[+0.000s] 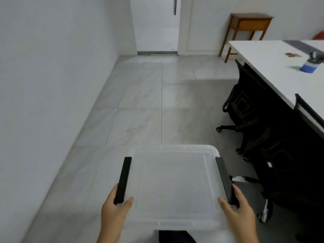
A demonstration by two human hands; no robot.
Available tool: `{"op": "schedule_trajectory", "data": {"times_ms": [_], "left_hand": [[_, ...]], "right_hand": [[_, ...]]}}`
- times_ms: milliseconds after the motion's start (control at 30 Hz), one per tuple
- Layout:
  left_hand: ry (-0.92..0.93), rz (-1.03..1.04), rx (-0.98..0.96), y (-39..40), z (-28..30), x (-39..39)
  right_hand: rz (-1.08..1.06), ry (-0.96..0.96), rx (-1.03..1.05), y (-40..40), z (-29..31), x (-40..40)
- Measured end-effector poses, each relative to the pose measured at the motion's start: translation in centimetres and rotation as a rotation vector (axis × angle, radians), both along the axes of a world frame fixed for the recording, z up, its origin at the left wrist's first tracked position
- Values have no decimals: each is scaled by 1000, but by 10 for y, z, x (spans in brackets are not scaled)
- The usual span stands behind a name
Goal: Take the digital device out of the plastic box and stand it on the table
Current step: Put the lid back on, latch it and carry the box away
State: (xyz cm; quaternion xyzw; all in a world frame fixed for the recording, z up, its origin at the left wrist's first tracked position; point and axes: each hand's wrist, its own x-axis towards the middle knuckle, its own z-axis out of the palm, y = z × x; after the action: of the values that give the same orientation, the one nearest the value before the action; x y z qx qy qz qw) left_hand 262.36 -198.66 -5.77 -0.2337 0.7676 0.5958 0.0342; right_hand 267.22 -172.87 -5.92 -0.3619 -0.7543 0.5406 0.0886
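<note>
A clear plastic box [172, 186] with its lid on is held out in front of me above the floor. It has a black latch [123, 179] on its left side and another black latch [225, 179] on its right. My left hand [114, 209] grips the box at the left latch, thumb on the lid. My right hand [240, 207] grips it at the right latch in the same way. The lid is frosted and the digital device cannot be seen through it.
A white table [273, 67] stands at the right, with a blue-based object [309, 66] on it. Black office chairs [245, 106] are tucked under it. A small wooden side table [249, 23] stands by the far wall. Grey tiled floor runs ahead to a door.
</note>
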Motion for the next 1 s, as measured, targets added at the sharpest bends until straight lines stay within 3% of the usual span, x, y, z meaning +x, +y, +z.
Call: {"op": "schedule_trajectory", "data": {"times_ms": [233, 367, 667, 1000], "left_hand": [[6, 77, -11, 32, 12, -193], [-40, 117, -14, 46, -9, -308], [25, 0, -31, 88, 11, -627], [-34, -93, -40, 214, -9, -929]], "right_hand": [[62, 22, -40, 30, 14, -206], [51, -28, -33, 43, 0, -324], [-39, 19, -40, 81, 20, -616], [-168, -14, -45, 197, 0, -895]]}}
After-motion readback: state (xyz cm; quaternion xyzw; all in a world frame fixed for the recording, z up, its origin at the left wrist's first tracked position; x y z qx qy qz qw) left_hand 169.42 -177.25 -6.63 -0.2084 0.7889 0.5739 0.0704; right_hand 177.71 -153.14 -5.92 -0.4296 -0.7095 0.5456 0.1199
